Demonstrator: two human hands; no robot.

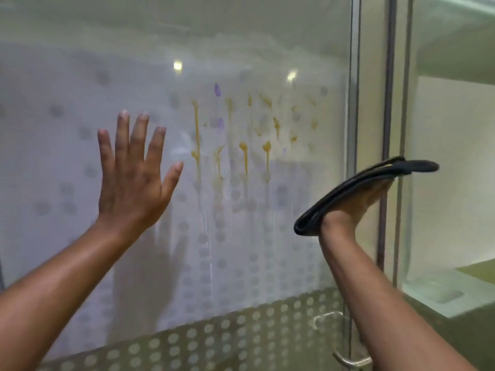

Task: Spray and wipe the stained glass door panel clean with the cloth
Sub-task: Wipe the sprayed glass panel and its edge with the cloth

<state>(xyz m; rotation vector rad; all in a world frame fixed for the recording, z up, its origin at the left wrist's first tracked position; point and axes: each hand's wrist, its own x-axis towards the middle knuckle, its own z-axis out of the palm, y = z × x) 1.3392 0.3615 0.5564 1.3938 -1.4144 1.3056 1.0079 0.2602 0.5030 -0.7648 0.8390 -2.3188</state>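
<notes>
The glass door panel (pixel 67 162) fills most of the view, frosted with rows of grey dots. Yellow-brown drips and a few purple smears, the stains (pixel 246 135), run down its upper right part, with wet streaks below them. My left hand (pixel 134 180) is raised flat, fingers spread, against or just in front of the glass, left of the stains. My right hand (pixel 356 207) is held up at the panel's right edge with a folded black cloth (pixel 356 186) lying across its palm side. No spray bottle is in view.
A metal door frame (pixel 353 103) and a vertical bar (pixel 388 129) stand at the right. A metal lever handle (pixel 351 360) sits low near the frame. Beyond the frame is a clear pane (pixel 455 156) with a pale room behind.
</notes>
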